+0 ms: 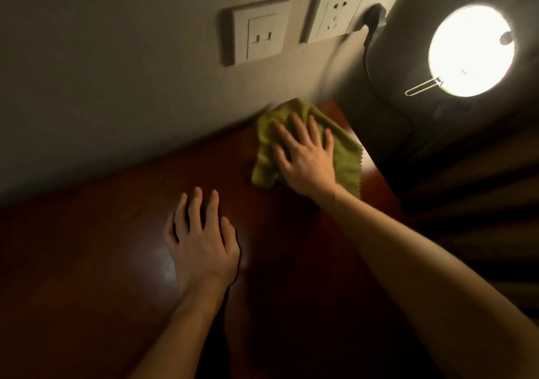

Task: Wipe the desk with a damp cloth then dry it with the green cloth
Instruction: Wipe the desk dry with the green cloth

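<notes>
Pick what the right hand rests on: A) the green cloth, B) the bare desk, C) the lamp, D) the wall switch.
A: the right hand lies flat, fingers spread, on the green cloth at the desk's far corner, while the left hand rests on bare wood.

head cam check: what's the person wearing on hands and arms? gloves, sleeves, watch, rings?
Nothing worn that shows. The left hand and right hand are bare, with no gloves and no rings visible. The left forearm and right forearm are bare to the frame edge, with no cuff, watch or bracelet. The light is dim, so a thin band could be missed.
</notes>
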`<state>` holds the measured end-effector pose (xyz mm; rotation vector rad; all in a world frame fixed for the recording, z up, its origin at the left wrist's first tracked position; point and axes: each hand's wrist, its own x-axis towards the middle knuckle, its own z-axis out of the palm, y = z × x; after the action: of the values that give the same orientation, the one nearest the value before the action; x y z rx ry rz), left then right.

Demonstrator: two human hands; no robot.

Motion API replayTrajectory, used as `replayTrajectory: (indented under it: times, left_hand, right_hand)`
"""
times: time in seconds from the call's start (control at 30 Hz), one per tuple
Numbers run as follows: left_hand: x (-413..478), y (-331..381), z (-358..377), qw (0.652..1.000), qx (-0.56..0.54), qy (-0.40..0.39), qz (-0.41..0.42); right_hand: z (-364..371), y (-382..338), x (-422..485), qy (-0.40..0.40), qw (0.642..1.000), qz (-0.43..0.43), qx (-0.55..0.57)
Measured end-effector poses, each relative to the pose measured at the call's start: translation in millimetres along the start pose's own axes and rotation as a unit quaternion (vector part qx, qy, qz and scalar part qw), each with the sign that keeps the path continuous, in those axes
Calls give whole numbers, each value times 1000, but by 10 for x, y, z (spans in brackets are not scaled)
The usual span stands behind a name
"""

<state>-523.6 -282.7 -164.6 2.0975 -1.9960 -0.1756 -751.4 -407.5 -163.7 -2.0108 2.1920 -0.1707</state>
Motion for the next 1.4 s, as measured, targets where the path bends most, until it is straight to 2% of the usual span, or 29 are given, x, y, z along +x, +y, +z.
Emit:
replayTrajectory:
  times: [0.07, 0.13, 0.3, 0.43, 0.53, 0.67, 0.77, 0.87, 0.97, 1.03, 1.1, 1.2, 1.27, 1.4]
  left_hand:
    - [-2, 8, -1, 1000, -4, 2, 4]
    - [1, 13, -19, 1000, -1, 0, 7]
    - [-7, 31, -59, 1000, 1, -6, 8]
    - [-33, 23, -88, 1000, -10, -2, 9]
    - [-21, -3, -84, 1000, -15, -9, 22]
    - [-14, -5, -42, 1000, -15, 2, 21]
    - [-20, -15, -4, 1000, -11, 8, 20]
    - [-23, -10, 6, 1000, -8, 8, 17]
    - [-16, 2, 2, 1000, -2, 2, 19]
    - [-31, -1, -21, 1000, -2, -1, 17]
    - [-39, -5, -48, 1000, -7, -6, 17]
    - [-26, -23, -62, 1000, -19, -14, 21]
    - [-21, -22, -65, 999, -23, -18, 25]
    - [-15, -13, -59, 999, -15, -19, 34]
  right_hand:
    - [-32, 250, 104, 20, 995, 99, 8]
    - [-54, 391, -65, 19, 992, 129, 3]
    - [-7, 241, -1004, 5, 994, 106, -4]
    - [77, -288, -2304, -48, 998, 17, -34]
    - [135, -496, -2959, -72, 996, -14, -48]
    - [118, -292, -2404, -43, 998, 26, -46]
    - [49, 29, -1520, 7, 991, 134, -8]
    - [-16, 235, -922, -2, 979, 203, 13]
    - [46, 35, -1094, -6, 989, 146, -2]
    - [94, -268, -1623, -13, 997, 76, -23]
    - [151, -610, -2353, -37, 998, 42, -34]
    - [254, -1056, -3486, -58, 997, 29, -33]
    - [306, -1171, -3853, -56, 997, 31, -40]
    - [242, -1058, -3471, -47, 996, 73, -13]
